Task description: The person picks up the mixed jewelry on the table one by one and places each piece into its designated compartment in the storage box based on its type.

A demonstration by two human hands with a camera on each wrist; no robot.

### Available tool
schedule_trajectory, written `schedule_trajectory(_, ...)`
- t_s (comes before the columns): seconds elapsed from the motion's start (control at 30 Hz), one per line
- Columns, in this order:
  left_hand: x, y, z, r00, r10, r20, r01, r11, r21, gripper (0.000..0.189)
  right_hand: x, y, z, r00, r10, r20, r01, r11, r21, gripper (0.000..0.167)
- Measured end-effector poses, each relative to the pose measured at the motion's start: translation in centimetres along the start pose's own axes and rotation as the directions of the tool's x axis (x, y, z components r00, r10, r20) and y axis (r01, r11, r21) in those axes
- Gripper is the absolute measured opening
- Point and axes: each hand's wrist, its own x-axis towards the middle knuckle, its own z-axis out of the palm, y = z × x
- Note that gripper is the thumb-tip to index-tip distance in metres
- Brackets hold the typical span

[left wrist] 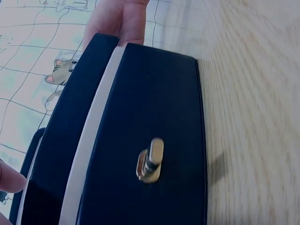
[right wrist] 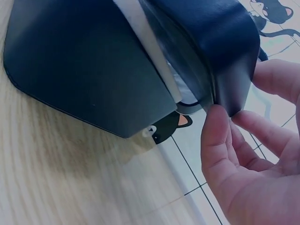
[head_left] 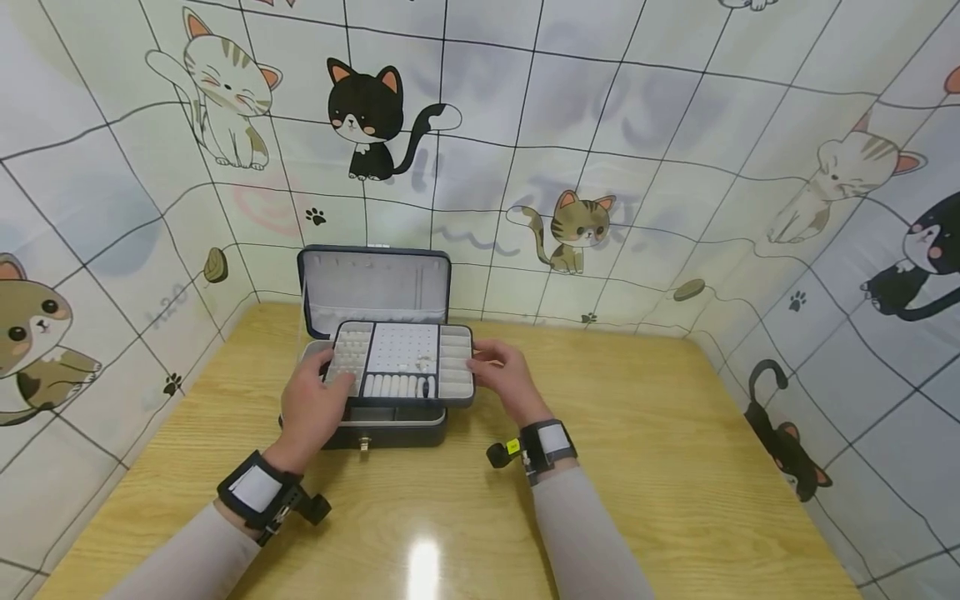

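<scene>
A dark jewelry box [head_left: 405, 437] stands with its lid [head_left: 375, 287] raised. Over its base, shifted to the right, is a dark-edged jewelry tray [head_left: 405, 342] with pale compartments and ring rolls. At the tray's left end my left hand [head_left: 311, 408] grips it, the thumb over the edge; its underside fingers are hidden. My right hand [head_left: 513, 379] pinches the right end; in the right wrist view its fingers [right wrist: 218, 136] hold the dark corner. A gap shows between tray and base there. The gold clasp [left wrist: 152, 161] is on the box front.
The box stands on a wooden table [head_left: 637, 450] near the back wall covering [head_left: 480, 183], which has printed cats and grid lines. Small light-coloured jewelry [head_left: 423, 364] lies on the tray's middle section.
</scene>
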Motion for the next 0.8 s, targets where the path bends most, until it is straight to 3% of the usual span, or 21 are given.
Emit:
schedule_trajectory(0.3,0.0,-0.5,-0.1,0.997,0.017,-0.07,-0.014,0.999,0.032,0.059,-0.3,0.1,0.8,0.999,-0.018,0.037,0.018,1.0,-0.005,0.045)
schedule_trajectory(0.6,0.4,-0.8,-0.5,0.999,0.018,-0.05,-0.015,0.999,0.051,0.059,-0.1,0.7,1.3,0.999,-0.016,0.037,0.016,1.0,-0.013,0.043)
schedule_trajectory(0.8,0.6,-1.1,-0.9,0.998,0.014,-0.054,-0.01,0.998,0.06,0.06,-0.3,0.6,1.9,0.997,-0.024,0.079,0.024,1.0,0.009,0.047)
